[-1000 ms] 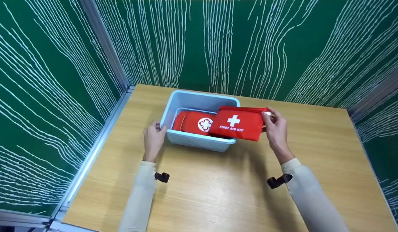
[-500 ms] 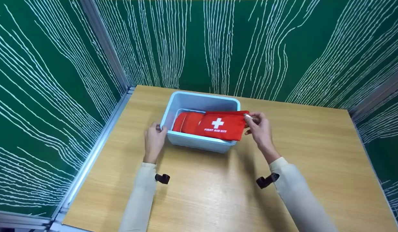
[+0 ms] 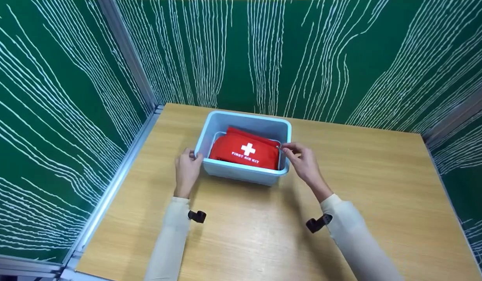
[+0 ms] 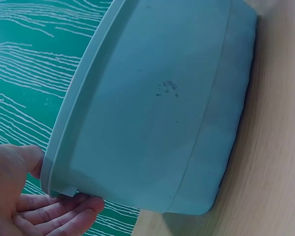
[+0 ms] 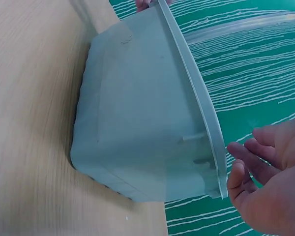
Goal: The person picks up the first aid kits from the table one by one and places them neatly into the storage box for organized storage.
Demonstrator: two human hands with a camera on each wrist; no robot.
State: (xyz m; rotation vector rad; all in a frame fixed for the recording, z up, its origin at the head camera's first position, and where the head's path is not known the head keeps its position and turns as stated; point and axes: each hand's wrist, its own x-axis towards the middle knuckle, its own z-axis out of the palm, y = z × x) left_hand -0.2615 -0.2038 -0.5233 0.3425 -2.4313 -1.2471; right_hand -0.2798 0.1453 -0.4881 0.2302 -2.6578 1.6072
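A red first aid kit pouch (image 3: pixel 246 150) with a white cross lies inside a light blue plastic bin (image 3: pixel 225 166), over another red pouch now covered from sight. My left hand (image 3: pixel 187 171) grips the bin's left front corner, thumb over the rim and fingers beneath it, as the left wrist view shows. At the bin's right rim is my right hand (image 3: pixel 305 162), its fingertips close to the pouch's zip end. In the right wrist view, the right hand (image 5: pixel 273 182) has loosely bent fingers with nothing visible between them.
The bin stands on a wooden table (image 3: pixel 241 230) near its back edge. Green panels (image 3: pixel 241 50) with white wavy lines rise behind and on both sides. A metal frame post (image 3: pixel 127 50) stands at the back left corner.
My right hand has moved left, bringing the first aid kit pouch from over the right rim down into the bin, and has let go of it. My left hand has stayed on the corner.
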